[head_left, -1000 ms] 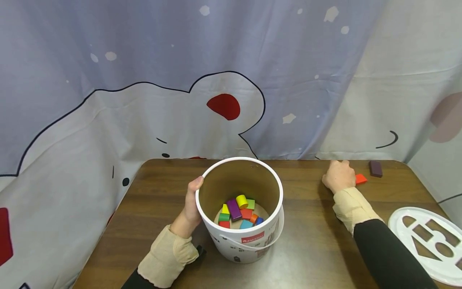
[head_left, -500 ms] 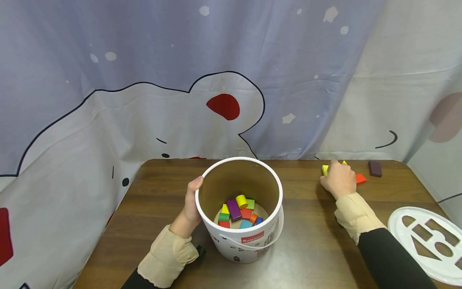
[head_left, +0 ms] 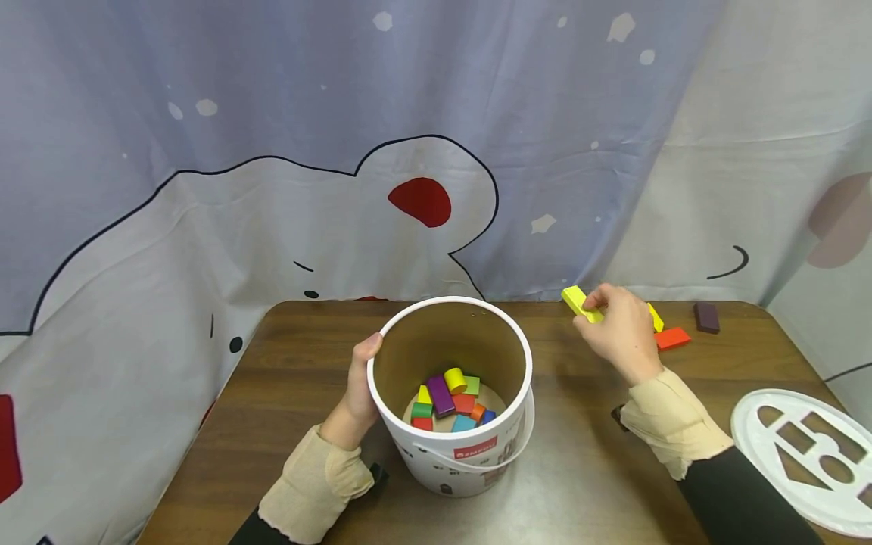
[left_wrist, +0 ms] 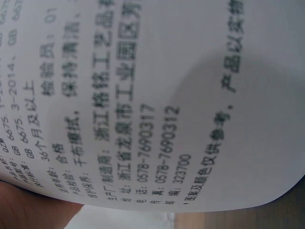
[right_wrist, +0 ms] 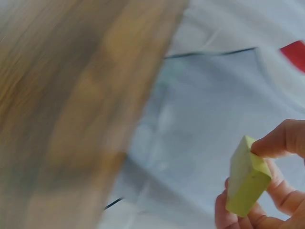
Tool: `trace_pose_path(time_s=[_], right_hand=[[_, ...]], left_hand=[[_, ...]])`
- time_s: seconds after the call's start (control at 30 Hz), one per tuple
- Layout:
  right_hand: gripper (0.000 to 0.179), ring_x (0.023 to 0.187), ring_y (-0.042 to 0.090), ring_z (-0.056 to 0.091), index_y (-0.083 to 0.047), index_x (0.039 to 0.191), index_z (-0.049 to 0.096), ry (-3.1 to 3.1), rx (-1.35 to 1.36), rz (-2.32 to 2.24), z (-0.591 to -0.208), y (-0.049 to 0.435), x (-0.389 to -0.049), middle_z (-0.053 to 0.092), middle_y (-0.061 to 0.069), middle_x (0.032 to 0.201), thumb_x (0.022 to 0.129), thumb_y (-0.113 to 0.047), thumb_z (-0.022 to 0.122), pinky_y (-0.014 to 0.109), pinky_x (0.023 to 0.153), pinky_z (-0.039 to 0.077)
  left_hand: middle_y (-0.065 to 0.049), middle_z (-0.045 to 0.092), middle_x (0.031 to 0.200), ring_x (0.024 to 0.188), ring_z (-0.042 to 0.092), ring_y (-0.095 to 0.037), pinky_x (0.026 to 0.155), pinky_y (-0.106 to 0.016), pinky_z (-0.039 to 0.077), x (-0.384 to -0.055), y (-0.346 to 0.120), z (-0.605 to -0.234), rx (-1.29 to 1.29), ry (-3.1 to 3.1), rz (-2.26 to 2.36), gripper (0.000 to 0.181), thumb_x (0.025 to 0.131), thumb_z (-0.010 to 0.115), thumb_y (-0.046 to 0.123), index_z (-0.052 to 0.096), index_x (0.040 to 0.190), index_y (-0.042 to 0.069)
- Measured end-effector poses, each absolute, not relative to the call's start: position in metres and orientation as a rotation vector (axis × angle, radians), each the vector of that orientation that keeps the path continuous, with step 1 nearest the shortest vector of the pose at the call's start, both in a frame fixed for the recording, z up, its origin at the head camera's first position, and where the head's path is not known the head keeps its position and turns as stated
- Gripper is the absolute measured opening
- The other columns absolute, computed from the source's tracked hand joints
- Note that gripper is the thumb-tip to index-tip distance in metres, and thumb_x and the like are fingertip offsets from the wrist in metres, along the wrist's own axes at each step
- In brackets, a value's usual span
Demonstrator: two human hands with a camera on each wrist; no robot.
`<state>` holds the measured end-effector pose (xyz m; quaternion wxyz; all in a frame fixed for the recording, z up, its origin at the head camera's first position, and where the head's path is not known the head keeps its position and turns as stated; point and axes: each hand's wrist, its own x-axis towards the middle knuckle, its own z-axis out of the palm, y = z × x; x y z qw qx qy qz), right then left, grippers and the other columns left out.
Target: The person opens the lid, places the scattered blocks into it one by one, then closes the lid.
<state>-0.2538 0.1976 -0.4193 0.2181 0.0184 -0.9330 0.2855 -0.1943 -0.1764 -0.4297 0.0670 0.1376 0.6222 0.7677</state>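
My left hand grips the near left rim of a white bucket, thumb over the edge. Printed Chinese text on the bucket wall fills the left wrist view. Several coloured blocks lie on the bucket's floor, among them a purple block and a yellow cylinder. My right hand pinches a yellow rectangular block between thumb and fingers, raised above the table's back edge. Up close in the right wrist view, the same yellow block sits between the fingertips.
Behind my right hand lie another yellow block, partly hidden, a red block and a dark purple block. A white lid with shaped holes rests at the right of the wooden table. A patterned curtain hangs behind.
My right hand has picked up the yellow block from the table and moved up and left with it. Another yellow block has come into sight behind. The left hand and bucket stay put.
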Motion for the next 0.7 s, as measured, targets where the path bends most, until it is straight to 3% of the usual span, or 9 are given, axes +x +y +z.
trace_pose_path(time_s=[0.23,0.43,0.7], right_hand=[[0.016,0.077,0.023,0.055,-0.010,0.085,0.069,-2.416,0.187,0.943,-0.385,0.159,-0.228,0.063,0.008,0.085,0.072,-0.005,0.076,0.032,0.073,0.037],[0.019,0.073,0.013,0.055,-0.012,0.084,0.068,-2.280,0.353,1.071,-0.361,0.133,-0.202,0.064,-0.001,0.085,0.070,0.000,0.074,0.016,0.069,0.043],[0.025,0.079,0.009,0.057,-0.013,0.090,0.068,-2.190,0.642,1.222,-0.342,0.105,-0.176,0.069,-0.004,0.096,0.073,0.004,0.074,0.018,0.070,0.048]], left_hand=[[0.006,0.064,0.128,0.124,0.057,-0.020,0.110,-0.046,0.041,-0.196,-0.177,-0.432,0.435,1.864,2.320,0.053,0.100,0.026,0.060,0.060,0.127,0.031],[0.007,0.064,0.128,0.124,0.056,-0.020,0.111,-0.046,0.041,-0.196,-0.177,-0.431,0.441,1.849,2.325,0.052,0.100,0.026,0.059,0.060,0.127,0.031],[0.005,0.064,0.128,0.123,0.057,-0.021,0.109,-0.046,0.042,-0.195,-0.177,-0.430,0.435,1.884,2.314,0.054,0.100,0.025,0.060,0.059,0.128,0.030]])
